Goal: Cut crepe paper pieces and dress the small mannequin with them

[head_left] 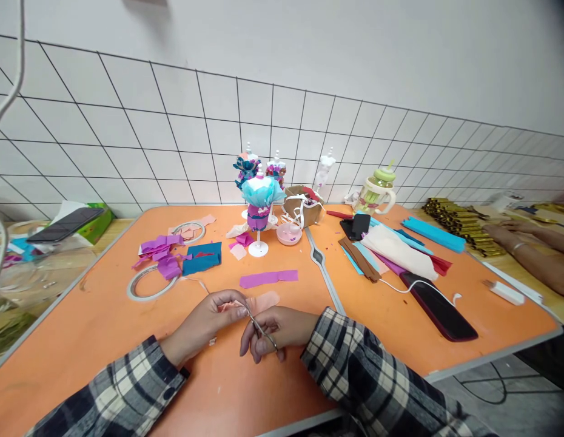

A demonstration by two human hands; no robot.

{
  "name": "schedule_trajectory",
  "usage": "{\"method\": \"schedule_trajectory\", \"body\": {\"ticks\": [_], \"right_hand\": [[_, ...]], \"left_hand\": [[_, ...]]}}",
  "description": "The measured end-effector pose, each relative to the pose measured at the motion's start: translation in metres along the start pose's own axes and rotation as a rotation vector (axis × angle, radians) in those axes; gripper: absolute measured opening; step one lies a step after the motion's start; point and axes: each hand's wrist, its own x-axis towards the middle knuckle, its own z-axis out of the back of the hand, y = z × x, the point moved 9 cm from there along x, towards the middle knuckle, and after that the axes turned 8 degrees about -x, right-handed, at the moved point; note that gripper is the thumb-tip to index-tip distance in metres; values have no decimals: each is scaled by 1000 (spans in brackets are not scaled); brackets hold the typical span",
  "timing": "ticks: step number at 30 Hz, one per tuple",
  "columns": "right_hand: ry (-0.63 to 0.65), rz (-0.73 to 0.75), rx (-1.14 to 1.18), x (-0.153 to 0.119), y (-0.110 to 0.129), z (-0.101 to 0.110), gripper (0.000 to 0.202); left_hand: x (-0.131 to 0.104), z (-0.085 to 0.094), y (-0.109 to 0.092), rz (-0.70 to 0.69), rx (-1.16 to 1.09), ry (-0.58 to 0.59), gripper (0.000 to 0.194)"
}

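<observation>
My left hand (221, 312) pinches a small piece of peach paper near the front middle of the orange table. My right hand (275, 331) is closed on a pair of small metal scissors (262, 331), whose tips point up and left to my left fingers. Another strip of peach paper (266, 300) lies just behind my hands. Beyond it lies a purple paper strip (269, 278). A small dress form (259, 206) in turquoise and purple paper stands upright farther back.
Tape rolls (139, 285), purple scraps (161, 252) and a blue piece (202, 259) lie left. Behind are more dress forms, a pink bowl (289, 234) and a brown box (309, 212). Right are paper rolls, a dark phone (439, 306), a bottle (377, 193) and another person's arms (532, 249).
</observation>
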Motion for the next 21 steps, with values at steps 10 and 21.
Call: {"method": "schedule_trajectory", "body": {"ticks": [10, 21], "right_hand": [[-51, -11, -14, 1, -7, 6, 45], [26, -12, 27, 1, -2, 1, 57]], "left_hand": [[0, -1, 5, 0, -148, 20, 34], [-1, -13, 5, -4, -94, 100, 40]]}}
